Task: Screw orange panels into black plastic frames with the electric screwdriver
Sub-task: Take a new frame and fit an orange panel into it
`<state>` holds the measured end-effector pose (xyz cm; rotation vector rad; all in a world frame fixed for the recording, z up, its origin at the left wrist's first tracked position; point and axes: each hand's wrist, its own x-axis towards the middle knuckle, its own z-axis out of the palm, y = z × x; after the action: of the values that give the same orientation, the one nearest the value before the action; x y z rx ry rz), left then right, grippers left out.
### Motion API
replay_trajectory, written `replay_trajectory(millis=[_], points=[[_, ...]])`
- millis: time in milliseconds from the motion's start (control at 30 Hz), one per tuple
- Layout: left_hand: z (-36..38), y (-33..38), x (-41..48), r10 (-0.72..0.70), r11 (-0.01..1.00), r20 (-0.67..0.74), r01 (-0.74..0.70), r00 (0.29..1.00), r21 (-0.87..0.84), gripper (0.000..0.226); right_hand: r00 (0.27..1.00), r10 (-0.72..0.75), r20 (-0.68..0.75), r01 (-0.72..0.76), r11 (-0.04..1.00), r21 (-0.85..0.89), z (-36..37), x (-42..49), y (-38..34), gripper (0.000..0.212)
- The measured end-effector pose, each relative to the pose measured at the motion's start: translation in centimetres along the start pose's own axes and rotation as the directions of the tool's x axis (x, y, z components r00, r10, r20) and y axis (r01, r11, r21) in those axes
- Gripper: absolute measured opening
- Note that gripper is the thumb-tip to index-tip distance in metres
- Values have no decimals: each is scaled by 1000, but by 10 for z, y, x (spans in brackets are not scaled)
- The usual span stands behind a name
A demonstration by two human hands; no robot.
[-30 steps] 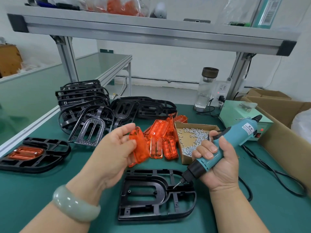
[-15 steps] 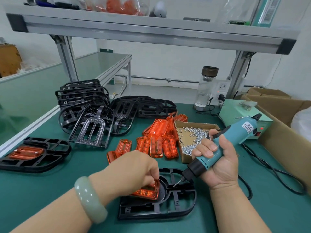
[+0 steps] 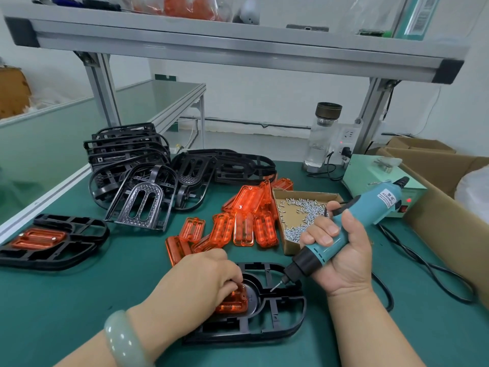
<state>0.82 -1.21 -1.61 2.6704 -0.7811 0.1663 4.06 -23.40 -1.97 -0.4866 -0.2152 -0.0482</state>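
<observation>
A black plastic frame (image 3: 280,321) lies flat on the green mat in front of me. An orange panel (image 3: 234,303) sits in its left opening, partly hidden under my left hand (image 3: 201,279), whose curled fingers hold the panel down in the frame. My right hand (image 3: 341,250) grips the teal electric screwdriver (image 3: 352,223), tilted so its bit hovers just above the frame's middle, right of the panel. Loose orange panels (image 3: 243,223) lie behind the frame. A cardboard tray of screws (image 3: 299,215) stands beside them.
A heap of black frames (image 3: 148,176) fills the back left. A frame with an orange panel fitted (image 3: 50,242) lies at the far left. The screwdriver's green power box (image 3: 381,186), a cable (image 3: 428,268), a glass bottle (image 3: 321,136) and a cardboard box (image 3: 449,205) stand at the right.
My left hand brought the orange panel down from mid-air into the frame's left opening and now holds it there. The screwdriver stayed close to where it was.
</observation>
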Motion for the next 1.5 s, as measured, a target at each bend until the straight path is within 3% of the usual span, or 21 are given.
replay_trajectory(millis=[200,467,600,667,733,833,900,1033,1167,1300,1400,1500], points=[[-12,-11,-12,-68,989,167,44,984,145,27,1000,-10,1,10,1000,4,0,0,0,50],[-10,-7,-8,-114,993,216,102,970,65,28,1000,0,0,0,1000,6,1,-1,1,47],[-11,-1,0,-121,989,277,90,953,120,29,999,-30,-21,30,999,-15,-1,-2,0,15],[-15,0,2,-131,989,325,99,937,114,27,999,-43,-26,43,999,-17,-2,-2,-1,14],[-21,-1,4,-114,992,284,92,952,89,22,999,-42,-24,41,999,-14,-3,-1,-3,17],[-25,1,27,-65,998,90,65,994,7,19,999,-27,-20,27,1000,13,0,0,-4,44],[-24,10,58,-43,996,-14,42,999,-79,21,999,-32,-25,32,999,7,1,1,-5,48],[-10,30,116,14,993,24,-11,1000,-114,29,999,-26,-23,27,999,25,1,2,-6,52],[4,45,151,88,993,184,-101,979,62,33,1000,-20,-15,21,999,42,1,5,-5,53],[15,55,164,-6,940,360,-117,933,320,23,1000,-6,14,5,999,47,1,7,-4,49],[16,59,165,29,918,344,-161,938,361,3,1000,2,21,-3,999,40,1,7,-4,49],[16,58,165,84,917,280,-184,956,353,8,1000,-8,15,7,999,38,1,7,-5,49]])
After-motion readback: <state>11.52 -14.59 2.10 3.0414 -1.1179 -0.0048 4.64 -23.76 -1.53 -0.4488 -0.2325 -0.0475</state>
